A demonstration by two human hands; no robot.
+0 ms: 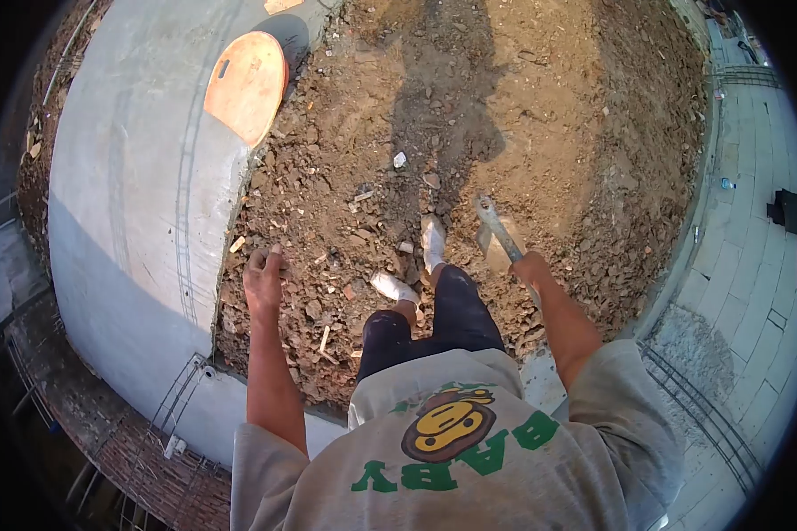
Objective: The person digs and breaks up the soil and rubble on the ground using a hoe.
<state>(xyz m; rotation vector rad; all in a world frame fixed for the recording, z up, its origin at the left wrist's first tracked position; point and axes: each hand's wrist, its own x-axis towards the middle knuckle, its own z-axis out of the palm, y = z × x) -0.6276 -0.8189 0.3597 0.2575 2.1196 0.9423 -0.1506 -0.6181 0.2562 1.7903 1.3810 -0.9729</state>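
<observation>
My right hand (529,267) is closed around the handle of a metal hand tool (502,230), held over the dirt right of my feet. A pale flat shape beside the tool may be its blade. My left hand (264,270) hangs above the edge between the concrete slab (133,177) and the rubble-strewn soil (328,221). Its fingers are curled, and whether they hold anything is too small to tell. My two feet in whitish shoes (432,242) stand on the broken soil.
An orange board (248,87) with a slot lies on the slab's edge at the upper left. Steel rebar (700,411) sticks out at the lower right, with more at the lower left. Pale paving (735,257) and a dark object (786,211) are at the right.
</observation>
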